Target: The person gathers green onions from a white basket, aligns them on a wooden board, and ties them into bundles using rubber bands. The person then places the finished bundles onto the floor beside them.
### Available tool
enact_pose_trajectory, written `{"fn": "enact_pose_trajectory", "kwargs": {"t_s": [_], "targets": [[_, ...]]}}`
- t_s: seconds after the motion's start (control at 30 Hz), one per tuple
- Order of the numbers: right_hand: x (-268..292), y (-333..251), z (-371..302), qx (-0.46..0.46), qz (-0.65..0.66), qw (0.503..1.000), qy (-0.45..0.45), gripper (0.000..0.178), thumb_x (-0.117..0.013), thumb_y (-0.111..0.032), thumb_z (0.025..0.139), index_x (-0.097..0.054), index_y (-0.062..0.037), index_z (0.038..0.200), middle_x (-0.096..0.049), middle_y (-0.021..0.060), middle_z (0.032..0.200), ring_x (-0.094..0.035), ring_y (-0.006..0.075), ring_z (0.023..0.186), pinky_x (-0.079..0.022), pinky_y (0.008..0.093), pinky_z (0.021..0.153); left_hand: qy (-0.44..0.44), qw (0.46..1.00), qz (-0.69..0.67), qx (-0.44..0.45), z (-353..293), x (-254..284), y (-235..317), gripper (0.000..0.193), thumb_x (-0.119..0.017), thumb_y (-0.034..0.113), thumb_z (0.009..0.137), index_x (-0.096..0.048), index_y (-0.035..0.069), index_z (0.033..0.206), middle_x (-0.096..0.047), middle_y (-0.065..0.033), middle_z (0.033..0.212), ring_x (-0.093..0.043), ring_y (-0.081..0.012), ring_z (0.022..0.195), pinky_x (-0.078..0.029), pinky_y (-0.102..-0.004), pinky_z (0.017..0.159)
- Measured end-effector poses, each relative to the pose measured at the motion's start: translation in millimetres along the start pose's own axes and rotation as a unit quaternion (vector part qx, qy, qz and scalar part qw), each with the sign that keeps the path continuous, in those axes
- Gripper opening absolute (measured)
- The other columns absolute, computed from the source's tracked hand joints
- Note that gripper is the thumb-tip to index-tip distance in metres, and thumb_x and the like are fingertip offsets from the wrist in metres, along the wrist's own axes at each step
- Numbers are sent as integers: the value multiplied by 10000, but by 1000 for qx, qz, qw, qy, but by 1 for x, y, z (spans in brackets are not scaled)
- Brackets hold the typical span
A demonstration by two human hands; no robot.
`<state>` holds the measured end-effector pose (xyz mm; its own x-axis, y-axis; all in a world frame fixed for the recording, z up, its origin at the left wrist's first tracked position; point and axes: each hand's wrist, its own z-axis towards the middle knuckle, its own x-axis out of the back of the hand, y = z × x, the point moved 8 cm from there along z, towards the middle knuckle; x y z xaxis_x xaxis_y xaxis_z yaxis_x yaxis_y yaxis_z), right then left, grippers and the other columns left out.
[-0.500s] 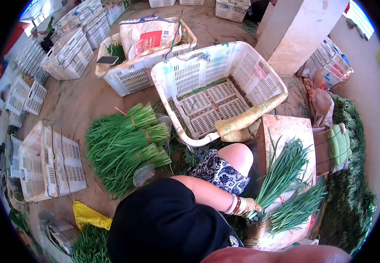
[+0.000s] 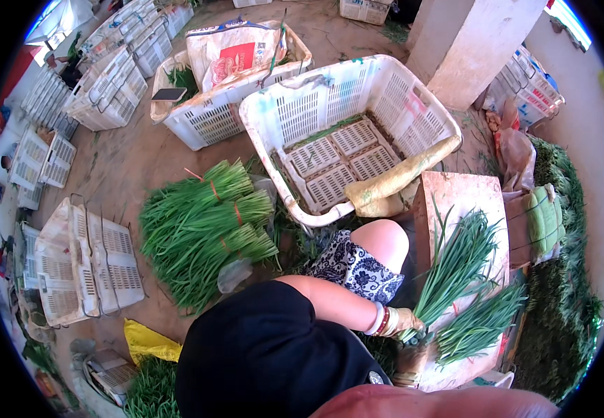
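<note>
My left hand (image 2: pixel 405 322), in a pale glove with bangles at the wrist, is closed round the stem ends of a bunch of green chives (image 2: pixel 459 261). The leaves fan away over a pale, worn board (image 2: pixel 463 191) at my right. Next to it on the board lies a second chive bunch (image 2: pixel 482 326) with a red band at its stems. My right hand does not show.
Several banded chive bundles (image 2: pixel 201 233) lie on the floor at left. A large white crate (image 2: pixel 302 217) stands ahead, with a yellowish roll (image 2: pixel 385 195) on its near corner. Behind it, another crate (image 2: pixel 211 129) holds a sack (image 2: pixel 236 56). Loose greens (image 2: pixel 553 327) are heaped at right.
The view has shifted slightly, so most things sit a little differently in the picture. My left hand keeps its grip on the chives, which still rest over the board.
</note>
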<state>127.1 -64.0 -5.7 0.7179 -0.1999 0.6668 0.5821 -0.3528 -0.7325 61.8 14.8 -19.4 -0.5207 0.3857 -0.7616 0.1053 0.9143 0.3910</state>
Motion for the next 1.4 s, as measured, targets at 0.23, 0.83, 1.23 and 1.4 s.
{"fn": "enact_pose_trajectory", "kwargs": {"t_s": [0.23,0.83,1.23,1.4], "targets": [[1,-8,2,-131,182,974,-26,655,-466,-469,817,-323,23,1226,-481,112,1169,-421,244,1105,-210,406,993,-73,995,-61,30,27,-5,-25,215,-639,206,753,-624,6,830,-619,-82,751,-592,-207,635,-465,-342,595],[37,-95,86,-2,609,791,-58,847,-507,-625,719,-229,-130,1348,-274,153,1355,-361,367,1171,-343,472,945,-287,958,14,23,-24,-55,11,169,-620,247,782,-607,85,829,-608,-55,703,-591,-183,585,-497,-320,530],[62,-109,77,-51,656,752,37,294,-555,-195,763,-495,31,940,-500,45,798,-447,141,694,-388,280,635,-332,941,45,41,-35,-67,17,280,-706,149,687,-562,29,895,-609,-75,718,-591,-173,565,-506,-294,506],[118,-105,75,21,622,780,68,367,-504,-207,812,-524,75,1047,-610,139,937,-563,217,762,-465,322,710,-329,894,300,-43,-35,-67,11,123,-635,35,622,-598,31,739,-590,-45,619,-537,-134,518,-420,-276,442]]}}
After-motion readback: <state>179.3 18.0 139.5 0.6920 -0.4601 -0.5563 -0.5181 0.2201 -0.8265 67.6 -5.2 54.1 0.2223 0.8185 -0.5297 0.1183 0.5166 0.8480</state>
